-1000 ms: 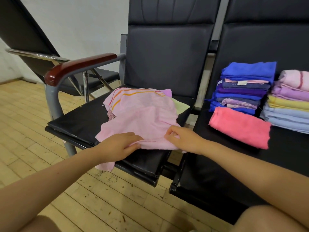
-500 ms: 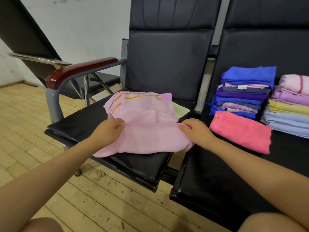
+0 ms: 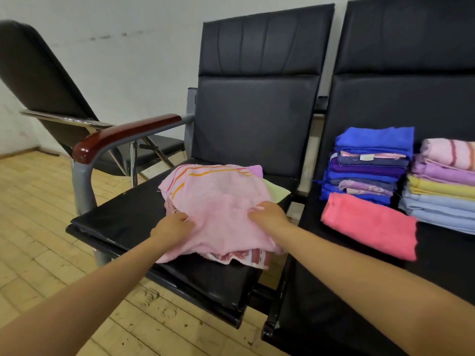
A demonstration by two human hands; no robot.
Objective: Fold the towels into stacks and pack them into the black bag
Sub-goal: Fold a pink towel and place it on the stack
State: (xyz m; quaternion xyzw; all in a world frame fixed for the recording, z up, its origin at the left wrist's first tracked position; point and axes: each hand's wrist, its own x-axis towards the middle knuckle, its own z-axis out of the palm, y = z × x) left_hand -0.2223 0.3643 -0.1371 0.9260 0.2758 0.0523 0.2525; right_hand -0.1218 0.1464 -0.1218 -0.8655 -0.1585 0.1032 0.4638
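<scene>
The pink towel lies draped over a loose pile on the left chair seat, centre of the frame. Left hand and right hand each pinch its cloth with curled fingers. It looks light, soft and limp, so it is best gripped at corners or hems. The towels beneath are mostly hidden; no black bag is visible.

Two bare forearms reach in from the bottom edge, with no sleeves, watch or bracelet showing on either. The left hand and right hand wear no gloves or rings. Fingernails look short and unpainted.
</scene>
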